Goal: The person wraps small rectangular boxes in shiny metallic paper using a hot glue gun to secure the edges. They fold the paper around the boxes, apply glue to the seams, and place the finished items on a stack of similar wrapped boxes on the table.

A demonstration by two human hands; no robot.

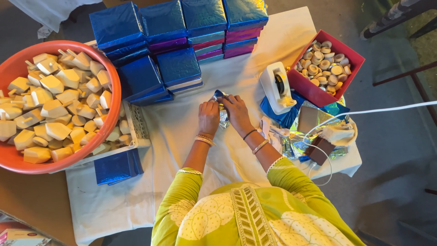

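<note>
My left hand [209, 116] and my right hand [236, 110] rest side by side on a small packet of shiny foil paper [223, 119], blue on its top edge and silver between my hands. Both hands press down on it with fingers folded over the paper, on the white cloth [177, 136] that covers the table. What is inside the foil is hidden under my hands. A white tape dispenser [276, 86] stands just right of my right hand.
An orange basin [114, 86] of wooden spinning tops sits at the left. Blue foil-wrapped boxes [177, 27] are stacked at the back. A red box [314, 89] holds round wooden pieces at the right, near loose foil sheets [291, 146], a white cable and flat blue sheets [116, 166].
</note>
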